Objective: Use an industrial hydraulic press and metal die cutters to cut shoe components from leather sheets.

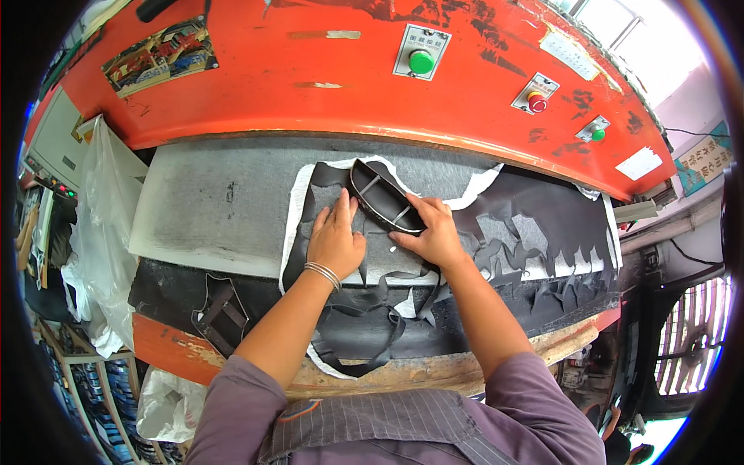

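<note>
A boat-shaped metal cutting die [378, 195] with two crossbars lies on a dark sheet with white backing [329, 177]. My right hand [434, 231] grips the die's lower right end between thumb and fingers. Beside the die's left edge, my left hand [336, 240] lies on the sheet with its fingers stretched out; the fingertips are close to the die, and I cannot tell if they touch it. Curling cut strips [372, 298] of the dark material trail below my hands. Ragged cut-out gaps [527, 236] run through the sheet to the right.
A grey cutting board [201, 201] lies beneath the sheet. Behind it rises an orange press [256, 85] with a green button [421, 61] and a red knob [537, 101]. Another die [221, 314] rests at the front left. Clear plastic [108, 225] hangs at the left.
</note>
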The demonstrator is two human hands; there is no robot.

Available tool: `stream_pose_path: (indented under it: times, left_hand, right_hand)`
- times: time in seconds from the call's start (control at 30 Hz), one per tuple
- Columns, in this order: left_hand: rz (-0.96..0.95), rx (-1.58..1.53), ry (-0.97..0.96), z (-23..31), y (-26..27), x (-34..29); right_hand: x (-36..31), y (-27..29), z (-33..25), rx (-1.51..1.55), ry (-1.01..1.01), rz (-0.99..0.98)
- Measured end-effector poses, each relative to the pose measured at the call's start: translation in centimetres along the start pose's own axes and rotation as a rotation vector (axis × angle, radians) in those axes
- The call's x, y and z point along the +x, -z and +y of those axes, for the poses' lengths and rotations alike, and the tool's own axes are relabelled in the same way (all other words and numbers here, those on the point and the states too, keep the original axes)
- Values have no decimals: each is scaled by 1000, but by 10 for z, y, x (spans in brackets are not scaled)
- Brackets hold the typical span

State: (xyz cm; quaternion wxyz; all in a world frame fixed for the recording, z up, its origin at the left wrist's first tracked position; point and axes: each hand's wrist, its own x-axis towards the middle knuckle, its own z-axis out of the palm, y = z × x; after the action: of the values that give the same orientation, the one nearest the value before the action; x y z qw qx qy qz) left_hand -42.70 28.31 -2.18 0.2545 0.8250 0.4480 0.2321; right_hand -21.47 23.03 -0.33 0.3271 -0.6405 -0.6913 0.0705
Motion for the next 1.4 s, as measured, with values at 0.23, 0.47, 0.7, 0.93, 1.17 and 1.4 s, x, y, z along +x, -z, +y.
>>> stream_pose_path:
  times: [0.23,0.47,0.7,0.93,1.17,1.4]
  left_hand:
    - [155,-248,27,25,9,-27]
    - [149,-482,-328,187,78,-1]
    - [165,-119,-314,217,91,45]
    - [-195,41,-47,116,54,-185]
    - [129,229,-60,127,24,-275]
    - [5,205,-75,105,35,-260]
  right_hand:
    - [-34,51,2,297,18,292]
    - [-27,277,62,271,-136,1456]
    - [-19,327,152,-48,-456,1408]
    - [-181,163,-23,293,-64,-33]
    - [-257,75,-149,-126,310,-361]
    - [-236,71,-152,-140,200,-457]
